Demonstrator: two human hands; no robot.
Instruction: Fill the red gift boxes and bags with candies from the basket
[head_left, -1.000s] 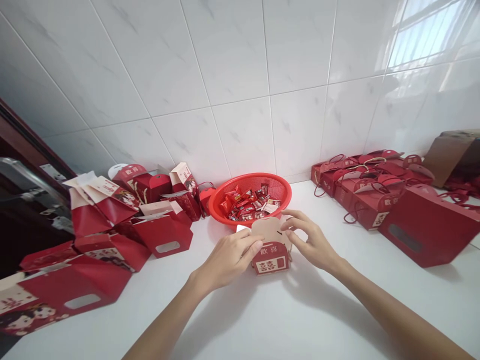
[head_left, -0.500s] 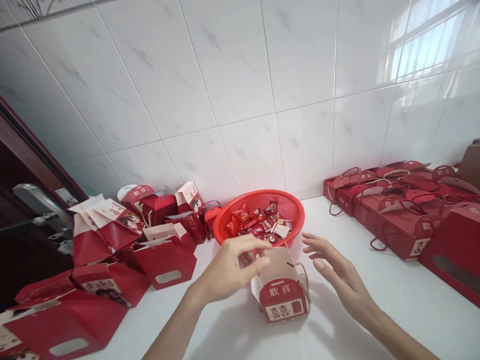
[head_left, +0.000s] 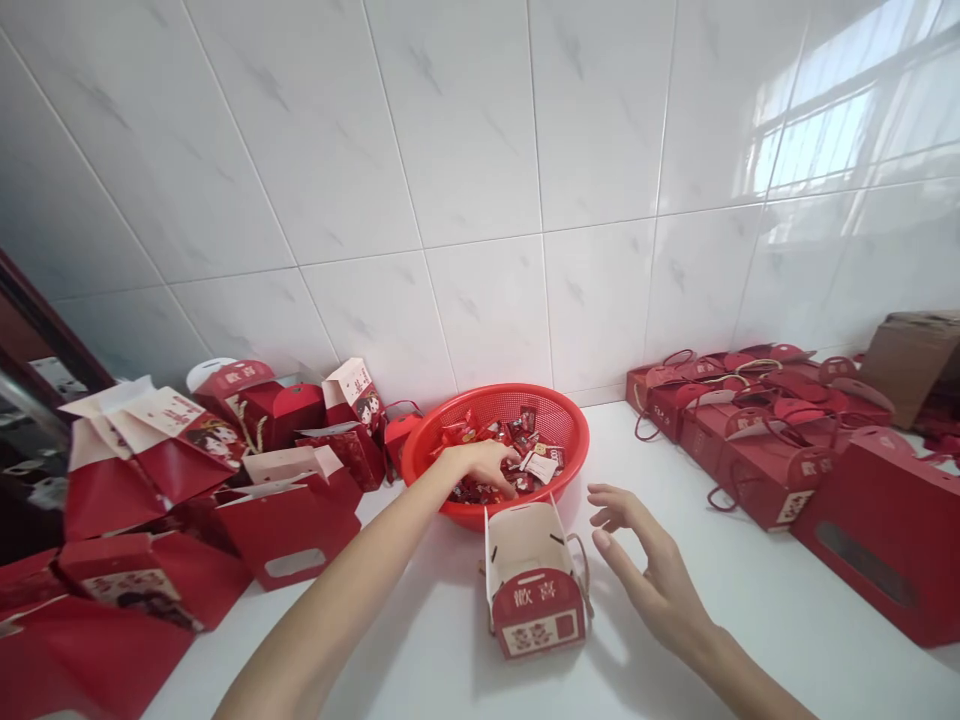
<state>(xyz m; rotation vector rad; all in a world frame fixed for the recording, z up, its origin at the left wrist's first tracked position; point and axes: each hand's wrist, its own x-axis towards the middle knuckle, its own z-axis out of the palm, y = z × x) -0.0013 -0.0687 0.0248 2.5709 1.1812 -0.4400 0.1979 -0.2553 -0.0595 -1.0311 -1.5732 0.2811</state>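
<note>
My left hand (head_left: 486, 468) reaches into a red plastic basket (head_left: 420, 440) over small wrapped sweets (head_left: 541, 464). Its thumb and fingers are apart, with the fingertips down among the wrappers; no sweet is clearly gripped. In front of the basket stands a small red gift box (head_left: 541, 612) with its top open, a cream inside and a cord handle at its right side. To the right of that box, my right hand (head_left: 637, 560) hovers with fingers spread, holding nothing and apart from the cord.
Red boxes with cord handles (head_left: 765, 450) stand in rows at the right, beside a larger red box (head_left: 885, 540) and a brown carton (head_left: 911, 365). Several open red boxes (head_left: 300, 520) crowd the left. A tiled wall (head_left: 480, 300) rises behind the white tabletop (head_left: 637, 660).
My left hand has moved from above the gift box into the basket, among the sweets. The box's open inside now shows. My right hand stays beside the box.
</note>
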